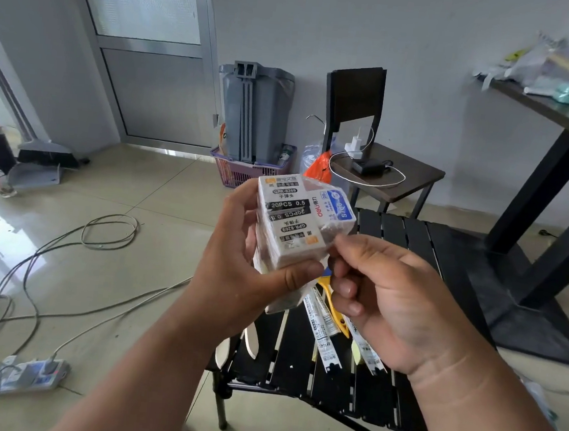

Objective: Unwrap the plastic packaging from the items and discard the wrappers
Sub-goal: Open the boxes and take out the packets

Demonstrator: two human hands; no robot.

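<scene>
Boxes (296, 221) bundled in clear plastic wrap (326, 231) sit raised above a black slatted table (298, 350), left hand (247, 267) clamped around them, right hand (389, 303) fingertips pinched on the wrap; pen refill packets (324, 335) lie on the table

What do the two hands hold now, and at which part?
The left hand grips the wrapped box bundle by its left side and bottom; the right hand pinches the wrap at its right corner.
</scene>
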